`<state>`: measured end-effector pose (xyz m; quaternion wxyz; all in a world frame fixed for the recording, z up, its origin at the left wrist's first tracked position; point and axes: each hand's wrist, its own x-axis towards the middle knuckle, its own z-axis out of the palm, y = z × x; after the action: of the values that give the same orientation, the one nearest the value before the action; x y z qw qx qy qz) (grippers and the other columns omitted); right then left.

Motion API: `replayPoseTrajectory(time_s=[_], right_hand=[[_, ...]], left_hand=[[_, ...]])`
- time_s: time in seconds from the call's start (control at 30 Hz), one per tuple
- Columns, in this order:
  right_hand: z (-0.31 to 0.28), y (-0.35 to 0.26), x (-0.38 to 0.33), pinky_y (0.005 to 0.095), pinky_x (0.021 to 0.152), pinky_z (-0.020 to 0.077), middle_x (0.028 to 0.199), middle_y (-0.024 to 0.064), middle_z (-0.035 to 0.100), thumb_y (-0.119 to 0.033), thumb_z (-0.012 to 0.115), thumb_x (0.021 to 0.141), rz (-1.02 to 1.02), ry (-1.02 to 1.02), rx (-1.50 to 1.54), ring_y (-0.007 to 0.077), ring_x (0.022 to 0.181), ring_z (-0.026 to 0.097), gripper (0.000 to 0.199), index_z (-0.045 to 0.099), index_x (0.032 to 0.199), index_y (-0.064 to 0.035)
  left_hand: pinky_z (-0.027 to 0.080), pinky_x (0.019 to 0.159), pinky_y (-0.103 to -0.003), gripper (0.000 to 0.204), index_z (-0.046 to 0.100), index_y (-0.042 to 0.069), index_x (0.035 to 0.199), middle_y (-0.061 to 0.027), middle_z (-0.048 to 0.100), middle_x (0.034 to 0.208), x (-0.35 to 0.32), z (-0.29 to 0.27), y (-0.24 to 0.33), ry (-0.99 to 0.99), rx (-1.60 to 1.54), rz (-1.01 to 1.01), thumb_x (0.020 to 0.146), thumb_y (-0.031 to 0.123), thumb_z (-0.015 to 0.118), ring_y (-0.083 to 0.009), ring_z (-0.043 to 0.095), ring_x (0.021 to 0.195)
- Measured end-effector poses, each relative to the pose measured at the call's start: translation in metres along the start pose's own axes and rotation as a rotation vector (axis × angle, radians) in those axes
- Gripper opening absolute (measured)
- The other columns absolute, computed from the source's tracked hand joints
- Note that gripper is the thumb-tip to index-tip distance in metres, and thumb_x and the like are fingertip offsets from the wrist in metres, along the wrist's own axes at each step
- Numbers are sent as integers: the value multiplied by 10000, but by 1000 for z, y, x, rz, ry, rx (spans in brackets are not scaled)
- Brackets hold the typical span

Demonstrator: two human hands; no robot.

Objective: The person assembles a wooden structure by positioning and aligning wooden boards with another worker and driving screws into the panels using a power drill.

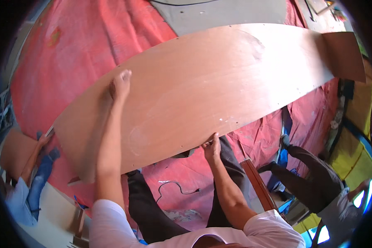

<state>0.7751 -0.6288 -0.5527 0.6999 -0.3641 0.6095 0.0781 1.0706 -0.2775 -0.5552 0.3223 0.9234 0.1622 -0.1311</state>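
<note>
A long brown sheet of thin board [186, 78], like plywood, spans the view in front of me, with small holes along its edges. My left hand [121, 84] is closed into a fist over the sheet near its far left edge. Its inner side is hidden, so I cannot tell whether anything is in it. My right hand [211, 147] grips the near edge, its thumb at the top and its fingers partly hidden beneath. The sheet's right end has a separate-looking darker flap [345, 56].
Red sheeting [82, 53] covers the floor, with a black cable [180, 188] on it. At left, a person's hand [43, 139] is by the sheet's end. Another person [318, 169] is at right, near a reddish-brown bar [258, 184]. Yellow padding [355, 153] lines the right side.
</note>
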Motion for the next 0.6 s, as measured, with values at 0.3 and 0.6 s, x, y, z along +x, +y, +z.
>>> replayPoseTrajectory(time_s=[0.3,0.6], right_hand=[[16,17,21,323,630,434,843,20,512,-444,399,927,130,86,55,146,685,482,368,494,1044,-108],[58,-7,-22,443,826,463,1213,96,490,-469,432,904,53,-97,214,253,1053,517,522,403,1239,-69]], left_hand=[[430,755,-504,658,659,-10,817,-274,600,879,140,3,37,-268,476,166,860,576,362,-441,577,884],[437,656,-479,566,644,-21,747,-254,601,777,113,-38,85,-150,421,331,857,502,456,-435,585,783]])
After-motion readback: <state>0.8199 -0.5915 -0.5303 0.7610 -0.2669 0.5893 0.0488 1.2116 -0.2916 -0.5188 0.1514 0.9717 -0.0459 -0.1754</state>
